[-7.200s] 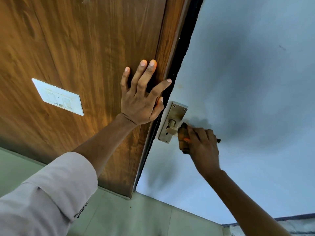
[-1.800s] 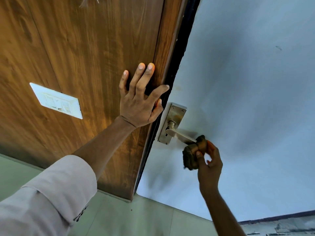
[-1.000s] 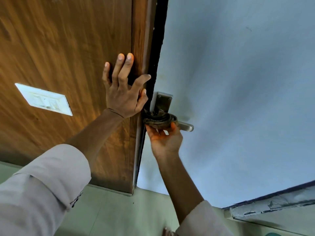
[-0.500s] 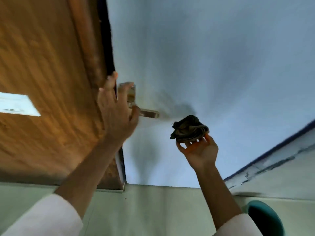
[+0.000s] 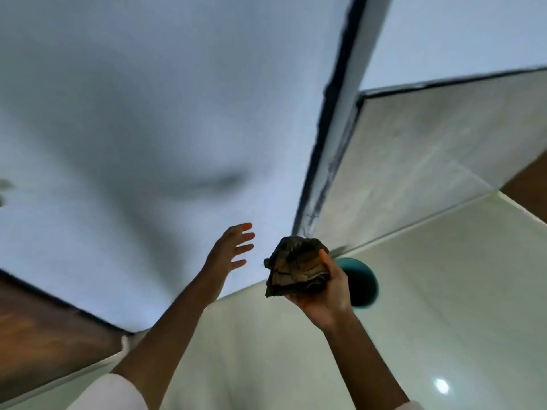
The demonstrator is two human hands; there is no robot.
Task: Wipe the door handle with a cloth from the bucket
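Right hand (image 5: 324, 294) grips bunched dark cloth (image 5: 297, 266) just in front of teal bucket (image 5: 362, 281); left hand (image 5: 229, 251) spread wide, empty, touching nothing.

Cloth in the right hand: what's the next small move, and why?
Probably carry the cloth right and down over the teal bucket and let go. The right hand grips it bunched, just left of the bucket rim, which its wrist partly hides. The left hand is open and empty, and no door handle is in view, so the wiping looks finished.
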